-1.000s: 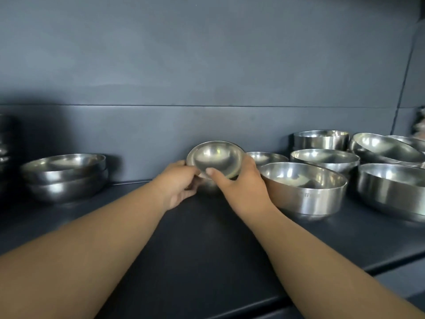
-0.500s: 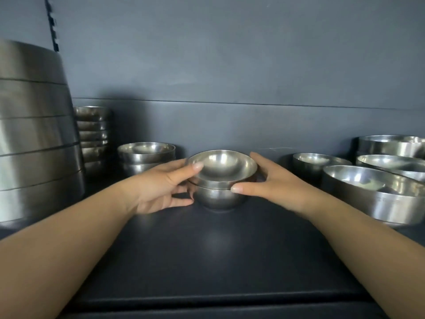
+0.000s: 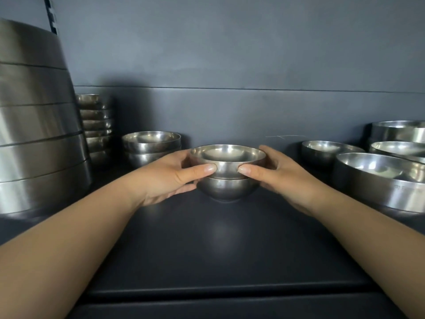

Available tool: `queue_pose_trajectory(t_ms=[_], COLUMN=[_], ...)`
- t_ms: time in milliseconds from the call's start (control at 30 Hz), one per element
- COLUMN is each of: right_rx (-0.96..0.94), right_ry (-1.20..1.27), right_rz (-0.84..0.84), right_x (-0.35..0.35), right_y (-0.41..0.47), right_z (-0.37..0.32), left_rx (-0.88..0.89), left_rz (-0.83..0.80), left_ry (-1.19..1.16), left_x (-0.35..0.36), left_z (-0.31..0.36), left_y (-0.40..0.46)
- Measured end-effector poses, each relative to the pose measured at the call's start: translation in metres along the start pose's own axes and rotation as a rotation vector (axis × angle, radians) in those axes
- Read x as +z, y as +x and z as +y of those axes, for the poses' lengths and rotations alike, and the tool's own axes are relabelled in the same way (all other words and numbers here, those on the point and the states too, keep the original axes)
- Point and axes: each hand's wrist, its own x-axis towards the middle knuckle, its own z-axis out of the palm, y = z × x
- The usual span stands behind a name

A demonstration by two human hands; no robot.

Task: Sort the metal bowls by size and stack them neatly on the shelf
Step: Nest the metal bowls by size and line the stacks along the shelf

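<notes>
Dark grey wall panels (image 3: pixel 230 54) are seen rising behind a matte dark shelf (image 3: pixel 218 245), whose front edge runs across the lower part of the view. At mid-depth on the shelf a small metal bowl (image 3: pixel 227 161) is seated in a second small bowl (image 3: pixel 226 189) of like size, the pair standing upright as a short stack. The upper bowl is grasped from both sides: the left hand (image 3: pixel 170 178) is curled round its left wall with the thumb laid along the front, and the right hand (image 3: pixel 282 178) is curled round its right wall in the same way, the two thumb tips nearly meeting at the front.

Left of this stack and nearer the wall, a low stack of medium bowls (image 3: pixel 151 146) is set. Further left a tall stack of small bowls (image 3: pixel 96 125) is placed against the wall, and at the far left a tall stack of large bowls (image 3: pixel 36 125) is cut by the frame edge. Right of the held stack a single bowl (image 3: pixel 326 151) is found, then a wide bowl (image 3: pixel 386 180) and further bowls (image 3: pixel 400 137) behind it.

Bare shelf is left between the held stack and the front edge, and at either side of it under the forearms.
</notes>
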Motion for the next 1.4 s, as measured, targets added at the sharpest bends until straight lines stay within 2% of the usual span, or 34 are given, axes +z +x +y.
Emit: queue_pose_trajectory(t_ms=[100, 233, 333, 467, 600, 667, 767, 1033, 1400], right_rx=[-0.008, -0.040, -0.089, -0.161, -0.204, -0.185, -0.113, -0.123, -0.100], right_ry=[0.032, 0.045, 0.105, 0.227, 0.324, 0.350, 0.294, 0.111, 0.112], right_rz=[-0.057, -0.064, -0.024, 0.034, 0.039, 0.046, 0.021, 0.003, -0.054], right_x=[0.001, 0.001, 0.004, 0.026, 0.068, 0.086, 0.100, 0.109, 0.115], right_y=[-0.001, 0.002, 0.018, 0.061, 0.111, 0.127, 0.142, 0.151, 0.147], right_z=[0.005, 0.004, -0.010, -0.042, -0.056, -0.051, -0.042, -0.025, -0.017], left_rx=[0.010, 0.022, 0.140, 0.352, 0.431, 0.382, 0.277, 0.104, 0.081], left_rz=[-0.006, 0.035, 0.204, 0.471, 0.782, 0.848, 0.868, 0.857, 0.821], left_ry=[0.054, -0.013, -0.156, -0.125, 0.030, 0.024, -0.004, 0.010, 0.029], left_x=[-0.001, -0.003, -0.005, -0.026, -0.055, -0.065, -0.080, -0.089, -0.088], left_z=[0.000, -0.001, 0.009, 0.027, 0.026, 0.016, 0.001, -0.022, -0.036], left_y=[-0.002, -0.001, 0.005, 0.018, 0.027, 0.032, 0.038, 0.042, 0.041])
